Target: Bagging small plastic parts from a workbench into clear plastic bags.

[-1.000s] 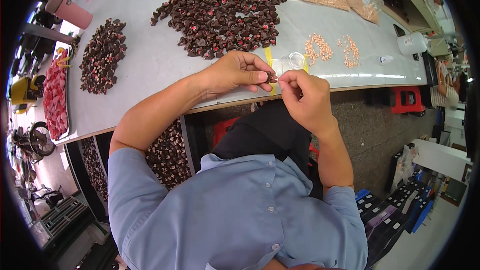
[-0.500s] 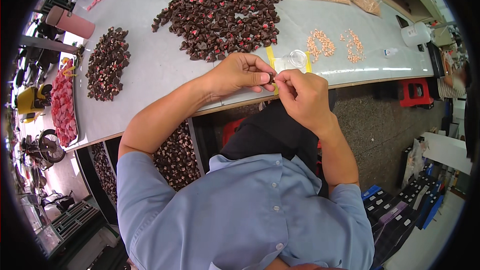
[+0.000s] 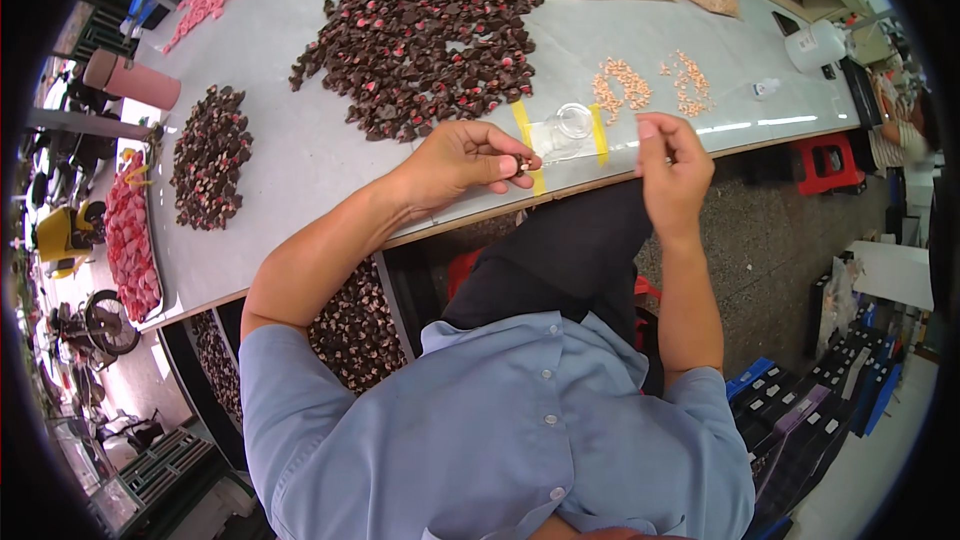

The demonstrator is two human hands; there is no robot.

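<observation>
**Small dark piece pinched at table edge**

The small dark piece (image 3: 522,167), too tiny to identify, sat clamped between the left hand (image 3: 468,158) fingertips above the grey table (image 3: 300,165). The right hand (image 3: 672,172) hovered apart, its fingers loosely curled, its grip unclear.

The counter (image 3: 300,170) was smooth, pale and faintly glossy, catching glare near its edge. A small dish (image 3: 573,121) looked like clear, shiny plastic, held by matt yellow tape strips (image 3: 523,130). The shirt (image 3: 480,430) was soft matt blue cloth.
</observation>
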